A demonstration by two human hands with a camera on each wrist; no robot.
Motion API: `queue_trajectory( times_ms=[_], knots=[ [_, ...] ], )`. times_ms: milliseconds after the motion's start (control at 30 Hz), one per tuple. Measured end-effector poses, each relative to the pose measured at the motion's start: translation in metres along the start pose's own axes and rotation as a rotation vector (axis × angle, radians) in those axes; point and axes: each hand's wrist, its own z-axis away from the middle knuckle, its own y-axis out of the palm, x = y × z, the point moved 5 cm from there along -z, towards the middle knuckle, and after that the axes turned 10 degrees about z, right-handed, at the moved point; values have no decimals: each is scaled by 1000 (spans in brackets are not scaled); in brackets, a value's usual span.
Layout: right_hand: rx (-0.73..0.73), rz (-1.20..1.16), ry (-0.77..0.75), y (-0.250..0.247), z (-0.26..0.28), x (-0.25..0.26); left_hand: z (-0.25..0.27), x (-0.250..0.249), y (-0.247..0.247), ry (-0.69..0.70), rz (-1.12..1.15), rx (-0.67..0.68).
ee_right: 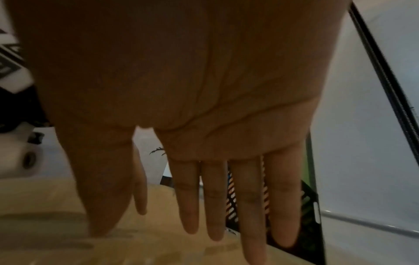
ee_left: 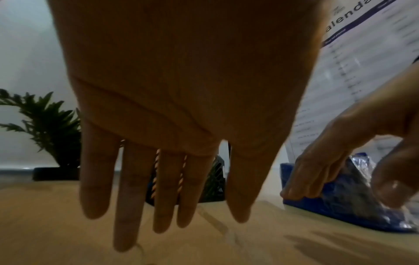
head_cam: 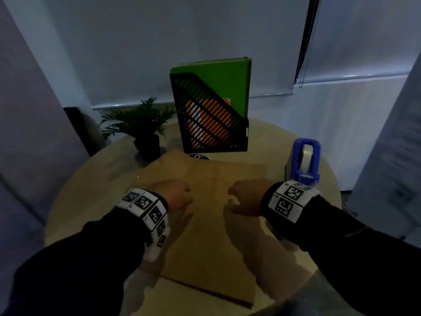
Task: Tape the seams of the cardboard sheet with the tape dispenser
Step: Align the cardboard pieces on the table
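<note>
A brown cardboard sheet (head_cam: 211, 236) lies flat on the round table, with a faint line (ee_left: 217, 226) running along it between my hands. My left hand (head_cam: 180, 197) hovers over its left half, fingers (ee_left: 127, 206) straight and pointing down, holding nothing. My right hand (head_cam: 241, 199) hovers over the right half, its fingers (ee_right: 249, 206) also straight and empty. The blue tape dispenser (head_cam: 305, 160), holding a clear roll, stands on the table just beyond my right wrist. In the left wrist view my right hand (ee_left: 328, 161) appears in front of the dispenser (ee_left: 340, 206).
A black mesh file holder with a green folder (head_cam: 211, 115) stands behind the cardboard. A small potted plant (head_cam: 143, 128) sits at the back left. The table (head_cam: 91, 190) ends close around the sheet. A printed calendar sheet (ee_left: 362, 53) shows in the left wrist view.
</note>
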Motion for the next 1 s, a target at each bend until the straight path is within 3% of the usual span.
queue_trajectory(
  times_ms=[233, 433, 600, 800, 1000],
  knots=[
    [126, -59, -6, 21, 5, 8, 15, 7, 27, 39, -217, 199],
    [219, -86, -37, 33, -1, 16, 6, 18, 40, 36, -228, 167],
    [262, 25, -8, 39, -4, 21, 0, 32, 43, 41, -190, 148],
    [221, 54, 19, 44, 2, 28, -5, 48, 37, 80, -105, 136],
    [222, 47, 26, 43, 7, 30, -1, 89, 8, -30, -230, -37]
  ],
)
